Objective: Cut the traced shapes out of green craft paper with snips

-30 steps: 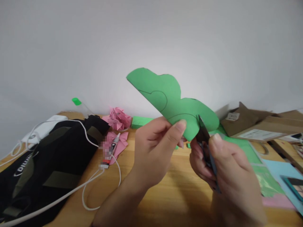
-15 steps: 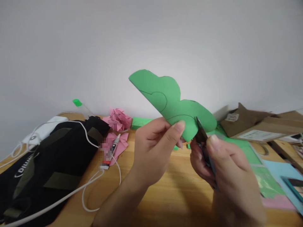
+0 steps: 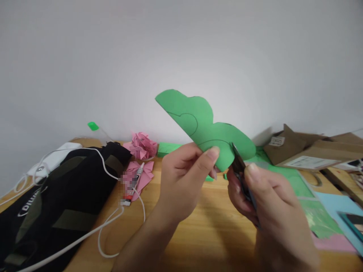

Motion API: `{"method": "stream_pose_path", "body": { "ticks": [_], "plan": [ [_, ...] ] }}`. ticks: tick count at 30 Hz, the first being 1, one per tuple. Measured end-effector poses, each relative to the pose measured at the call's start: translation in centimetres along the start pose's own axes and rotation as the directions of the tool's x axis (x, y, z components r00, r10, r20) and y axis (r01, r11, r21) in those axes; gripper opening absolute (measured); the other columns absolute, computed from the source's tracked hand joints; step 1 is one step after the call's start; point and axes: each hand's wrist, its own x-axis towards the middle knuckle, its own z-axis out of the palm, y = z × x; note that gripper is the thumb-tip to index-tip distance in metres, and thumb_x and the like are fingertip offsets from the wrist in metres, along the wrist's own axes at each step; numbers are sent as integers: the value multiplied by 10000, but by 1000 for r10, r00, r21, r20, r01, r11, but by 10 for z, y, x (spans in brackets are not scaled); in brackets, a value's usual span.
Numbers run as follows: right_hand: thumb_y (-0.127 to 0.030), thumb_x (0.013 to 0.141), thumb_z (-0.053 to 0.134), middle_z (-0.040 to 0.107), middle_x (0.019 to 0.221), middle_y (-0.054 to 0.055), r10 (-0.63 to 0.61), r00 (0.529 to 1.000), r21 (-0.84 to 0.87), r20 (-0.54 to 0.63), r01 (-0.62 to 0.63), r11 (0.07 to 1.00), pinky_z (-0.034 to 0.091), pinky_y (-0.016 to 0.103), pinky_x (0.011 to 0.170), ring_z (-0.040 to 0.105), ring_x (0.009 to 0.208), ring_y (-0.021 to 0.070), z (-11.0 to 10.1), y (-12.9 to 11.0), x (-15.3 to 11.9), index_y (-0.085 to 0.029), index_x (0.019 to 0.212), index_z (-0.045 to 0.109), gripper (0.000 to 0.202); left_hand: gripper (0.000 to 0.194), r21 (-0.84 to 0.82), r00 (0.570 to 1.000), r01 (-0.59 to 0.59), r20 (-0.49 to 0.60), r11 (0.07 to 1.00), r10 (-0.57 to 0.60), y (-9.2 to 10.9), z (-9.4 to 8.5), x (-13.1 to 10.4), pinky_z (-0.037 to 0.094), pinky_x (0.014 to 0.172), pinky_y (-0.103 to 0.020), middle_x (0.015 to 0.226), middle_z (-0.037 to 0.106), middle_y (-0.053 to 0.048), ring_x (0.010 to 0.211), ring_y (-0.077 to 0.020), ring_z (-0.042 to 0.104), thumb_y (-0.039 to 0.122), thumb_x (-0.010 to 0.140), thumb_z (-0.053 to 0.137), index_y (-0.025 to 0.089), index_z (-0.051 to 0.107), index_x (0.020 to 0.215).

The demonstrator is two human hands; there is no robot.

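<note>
A green piece of paper (image 3: 198,109) with a wavy outline and drawn dark curves is held up above the table. My left hand (image 3: 184,181) pinches its lower edge between thumb and fingers. Closed around a pair of dark scissors (image 3: 238,162), my right hand (image 3: 272,200) is just to the right. The scissor blades meet the paper at its lower right, near the end of a drawn curve. Fingers cover most of the scissor handles.
On the left lie a black bag (image 3: 73,192) and white cables (image 3: 76,240). Pink folded paper (image 3: 143,145) and a glue-like tube (image 3: 137,177) sit behind my left hand. To the right are cardboard (image 3: 317,147), green sheets (image 3: 292,177) and light blue paper (image 3: 337,204).
The green paper has dropped slightly and shifted a little to the left at its right end. Both hands keep their grips, and the scissors stay at the paper's lower right.
</note>
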Motion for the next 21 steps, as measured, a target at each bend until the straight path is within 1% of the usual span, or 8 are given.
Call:
{"method": "stream_pose_path", "body": {
  "ticks": [6,9,13,16,17,18,19,21],
  "plan": [
    [-503,1009,485,352,475,-54,-2,999,-8,51,2,1000,193,236,385,266,433,79,-3,4,2,-202,613,465,498,348,8,1000,-5,7,1000,5,-3,-2,1,470,590,-262,568,605,20,581,-110,580,290,909,674,197,612,579],
    [-530,995,493,348,483,-66,60,995,12,77,-61,998,168,231,385,239,437,77,-6,6,1,-202,670,486,462,336,32,1000,-12,-23,999,13,-6,-5,2,454,602,-259,562,605,28,573,-102,564,290,907,679,197,622,589],
    [-573,978,499,351,462,-75,160,965,-40,206,-155,987,161,229,375,216,405,66,-22,2,-4,-209,653,453,490,358,26,998,2,-63,1000,0,-8,-8,4,478,617,-259,571,627,11,594,-119,603,333,892,690,187,620,573],
    [-616,951,513,359,449,-79,116,950,17,290,-126,992,153,237,363,201,368,60,-35,-1,-6,-207,658,482,504,392,57,997,32,-75,998,-28,-7,-11,7,499,597,-258,542,621,3,577,-135,635,368,878,695,182,589,550],
    [-649,940,499,369,433,-78,77,963,71,259,-98,993,157,240,353,208,349,62,-39,-2,-4,-207,671,511,517,405,71,998,52,-47,996,-48,-5,-11,7,497,570,-258,519,609,4,546,-137,634,378,875,694,181,574,542],
    [-680,933,477,383,417,-74,54,982,117,180,-76,990,175,243,346,228,338,72,-41,-3,-2,-209,691,544,533,419,83,997,83,-1,993,-83,-4,-11,7,493,545,-258,496,596,6,512,-138,629,385,874,690,182,558,533],
    [-705,918,474,402,405,-66,24,997,152,76,-36,988,198,244,344,256,335,81,-42,-3,1,-211,703,571,547,435,94,991,117,60,989,-123,-2,-11,7,490,527,-258,479,589,7,485,-140,627,391,875,684,182,540,522],
    [-733,880,509,444,404,-50,-18,991,187,-133,43,981,243,246,351,309,346,95,-43,-3,8,-214,714,610,553,465,127,957,187,199,974,-210,1,-10,6,474,496,-254,463,593,-2,459,-149,639,402,871,681,181,508,501]
  ]
}}
